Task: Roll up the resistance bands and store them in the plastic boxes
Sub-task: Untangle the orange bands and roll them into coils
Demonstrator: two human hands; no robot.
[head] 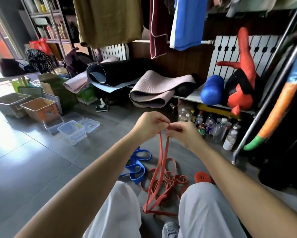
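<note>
At the centre of the frame, your left hand (150,123) and right hand (182,133) meet with fingertips close together, both pinching the top end of the red band (161,152). From that pinch two strands hang straight down between your knees. They end in a loose tangle of loops on the floor (41,160) at lower centre. No coil shows between your fingers, so I judge you are at the very start of rolling this band. The fingers hide whether the end is folded over.

Left of the tangle, the blue band (137,166) lies unrolled in its own loose loops. At lower right, beside your right knee, a tight red roll (202,176) sits on the floor; it looks like one band already rolled but not boxed. The clear plastic box (74,139) stands open at middle left, well apart from your hands, with a lid (91,124) lying just beside it.

The next move calls for a tight first turn at the pinched end, then winding turn over turn while the strands feed up. Keep both strands flat and stacked. The tangle below may snag as it lifts, so expect to shake the loops free. After that, the roll must reach the box without springing open.
</note>
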